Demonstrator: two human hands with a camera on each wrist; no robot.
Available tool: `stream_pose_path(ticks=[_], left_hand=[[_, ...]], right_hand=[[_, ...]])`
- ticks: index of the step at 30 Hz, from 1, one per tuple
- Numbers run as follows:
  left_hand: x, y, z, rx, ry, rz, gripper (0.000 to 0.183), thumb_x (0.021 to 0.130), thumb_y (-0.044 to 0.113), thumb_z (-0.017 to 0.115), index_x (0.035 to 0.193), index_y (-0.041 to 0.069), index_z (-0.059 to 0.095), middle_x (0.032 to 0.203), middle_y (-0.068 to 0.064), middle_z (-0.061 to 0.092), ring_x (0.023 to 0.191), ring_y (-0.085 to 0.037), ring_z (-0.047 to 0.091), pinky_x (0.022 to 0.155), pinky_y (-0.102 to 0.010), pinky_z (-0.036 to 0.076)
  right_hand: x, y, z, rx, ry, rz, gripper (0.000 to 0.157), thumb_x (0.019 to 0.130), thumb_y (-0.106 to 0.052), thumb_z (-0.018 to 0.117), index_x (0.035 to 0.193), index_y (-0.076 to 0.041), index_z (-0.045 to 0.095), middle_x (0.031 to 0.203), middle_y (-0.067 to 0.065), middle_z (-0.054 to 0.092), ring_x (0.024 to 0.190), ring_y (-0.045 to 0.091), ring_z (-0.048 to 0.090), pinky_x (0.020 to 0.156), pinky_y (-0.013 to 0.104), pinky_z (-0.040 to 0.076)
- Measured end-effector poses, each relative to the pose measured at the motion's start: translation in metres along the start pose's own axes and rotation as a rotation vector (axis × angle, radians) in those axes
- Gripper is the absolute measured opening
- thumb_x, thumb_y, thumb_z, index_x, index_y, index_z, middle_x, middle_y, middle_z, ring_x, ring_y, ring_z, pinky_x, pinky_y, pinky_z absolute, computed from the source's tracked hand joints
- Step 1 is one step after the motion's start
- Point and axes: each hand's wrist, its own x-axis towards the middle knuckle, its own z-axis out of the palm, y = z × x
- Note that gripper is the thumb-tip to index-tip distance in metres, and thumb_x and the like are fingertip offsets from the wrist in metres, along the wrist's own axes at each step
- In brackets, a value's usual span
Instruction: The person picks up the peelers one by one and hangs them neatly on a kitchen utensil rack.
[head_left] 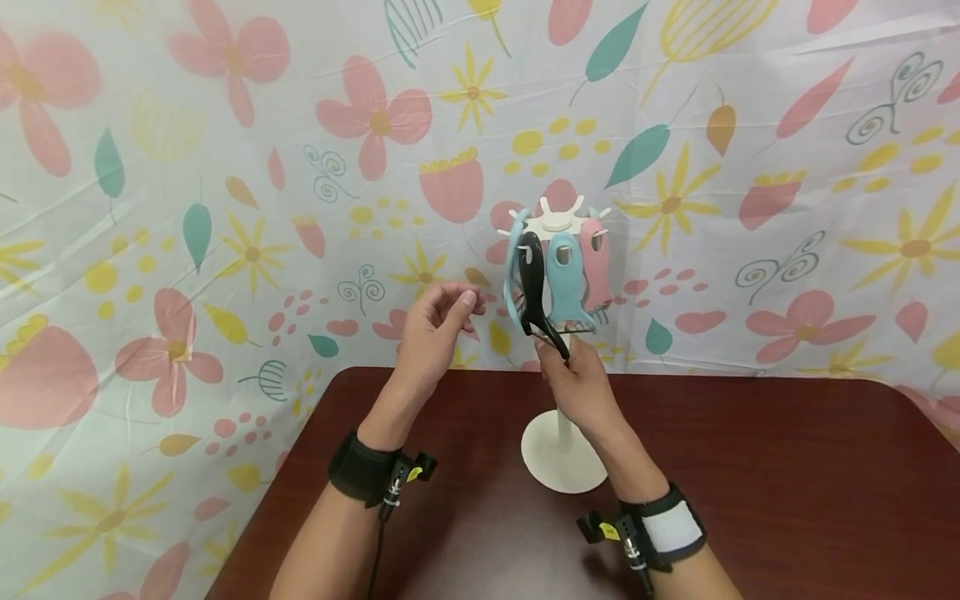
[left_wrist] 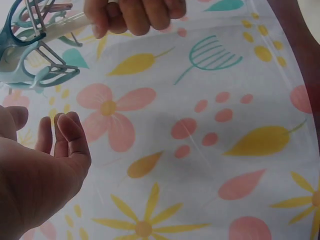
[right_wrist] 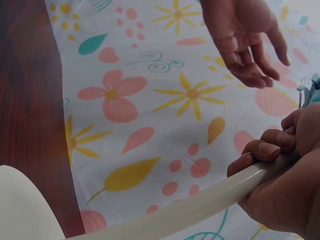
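A white rotating-style stand (head_left: 557, 222) with hooks round its top carries several hanging peelers. Among them are a black peeler (head_left: 532, 271), a light blue peeler (head_left: 565, 271) with a wide blade, a pink peeler (head_left: 596, 271) and a blue one (head_left: 512, 262) at the left side. My right hand (head_left: 581, 383) grips the white pole (right_wrist: 200, 205) just under the peelers, fingers wrapped round it. To the left of the peelers, my left hand (head_left: 438, 329) is raised with fingers loosely bent, holding nothing. In the left wrist view, its fingers (left_wrist: 72, 132) are apart from the peelers.
The stand's round white base (head_left: 564, 471) is over the dark brown table (head_left: 787, 483). Behind the table hangs a white cloth (head_left: 285, 167) printed with flowers and leaves. Each wrist wears a black strap (head_left: 363, 471) with a small camera and cable.
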Motion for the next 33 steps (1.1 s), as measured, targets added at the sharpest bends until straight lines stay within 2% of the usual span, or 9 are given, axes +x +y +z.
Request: stream_pose_path(ticks=[3, 9, 11, 18, 21, 25, 27, 33], left_hand=[[-0.005, -0.004, -0.003, 0.002, 0.004, -0.015, 0.028, 0.102, 0.015, 0.053, 0.116, -0.010, 0.057, 0.109, -0.027, 0.060, 0.091, -0.030, 0.059, 0.075, -0.034, 0.052], [-0.016, -0.010, -0.004, 0.063, -0.003, -0.022, 0.023, 0.101, 0.016, 0.055, 0.112, -0.003, 0.060, 0.104, -0.022, 0.063, 0.088, -0.022, 0.059, 0.079, -0.048, 0.050], [-0.020, -0.011, -0.004, 0.098, -0.009, -0.013, 0.021, 0.101, 0.016, 0.055, 0.111, -0.001, 0.061, 0.103, -0.019, 0.063, 0.089, -0.022, 0.059, 0.078, -0.049, 0.050], [-0.034, -0.023, -0.005, 0.242, -0.040, 0.019, 0.017, 0.100, 0.013, 0.056, 0.111, 0.001, 0.062, 0.103, -0.010, 0.063, 0.090, -0.024, 0.060, 0.073, -0.042, 0.050], [-0.042, -0.031, -0.005, 0.283, -0.050, 0.019, 0.016, 0.099, 0.014, 0.057, 0.109, 0.003, 0.062, 0.101, -0.008, 0.063, 0.088, -0.023, 0.060, 0.073, -0.042, 0.050], [-0.052, -0.050, -0.006, 0.332, -0.054, 0.015, 0.015, 0.099, 0.019, 0.059, 0.106, 0.008, 0.063, 0.093, -0.003, 0.063, 0.078, -0.022, 0.059, 0.066, -0.042, 0.050], [-0.055, -0.062, -0.007, 0.372, -0.056, 0.022, 0.014, 0.098, 0.023, 0.061, 0.105, 0.012, 0.064, 0.091, 0.000, 0.062, 0.073, -0.021, 0.056, 0.062, -0.038, 0.048], [-0.065, -0.088, -0.015, 0.542, -0.067, 0.062, 0.013, 0.097, 0.035, 0.061, 0.103, 0.024, 0.062, 0.089, 0.010, 0.056, 0.068, -0.011, 0.049, 0.058, -0.028, 0.044]], right_hand=[[0.001, 0.000, 0.001, 0.001, 0.000, 0.004, 0.046, 0.104, -0.032, 0.048, 0.069, -0.004, 0.042, 0.057, 0.012, 0.033, 0.044, 0.021, 0.025, 0.040, 0.031, 0.022], [0.001, 0.000, 0.000, -0.007, -0.002, -0.003, 0.048, 0.103, -0.035, 0.048, 0.068, -0.004, 0.043, 0.057, 0.012, 0.035, 0.044, 0.021, 0.025, 0.040, 0.030, 0.022], [0.001, 0.000, 0.000, -0.003, -0.005, -0.004, 0.048, 0.104, -0.035, 0.048, 0.068, -0.004, 0.043, 0.057, 0.013, 0.035, 0.043, 0.021, 0.025, 0.040, 0.030, 0.021], [0.002, 0.001, 0.000, -0.016, 0.002, 0.004, 0.047, 0.104, -0.033, 0.048, 0.067, -0.004, 0.044, 0.056, 0.013, 0.034, 0.043, 0.021, 0.025, 0.039, 0.031, 0.021], [0.001, 0.001, 0.000, -0.021, 0.004, 0.009, 0.047, 0.104, -0.033, 0.048, 0.067, -0.004, 0.044, 0.056, 0.013, 0.034, 0.043, 0.021, 0.025, 0.039, 0.030, 0.021], [0.001, 0.000, 0.000, -0.024, 0.006, 0.009, 0.047, 0.104, -0.033, 0.048, 0.067, -0.004, 0.043, 0.056, 0.012, 0.033, 0.043, 0.021, 0.025, 0.039, 0.030, 0.021], [0.001, 0.000, 0.000, -0.015, 0.008, 0.006, 0.046, 0.104, -0.030, 0.048, 0.067, -0.004, 0.043, 0.056, 0.012, 0.033, 0.043, 0.021, 0.024, 0.040, 0.030, 0.020], [0.001, 0.001, 0.001, 0.003, 0.003, -0.010, 0.043, 0.104, -0.025, 0.048, 0.067, -0.004, 0.043, 0.056, 0.012, 0.032, 0.044, 0.021, 0.024, 0.040, 0.031, 0.020]])
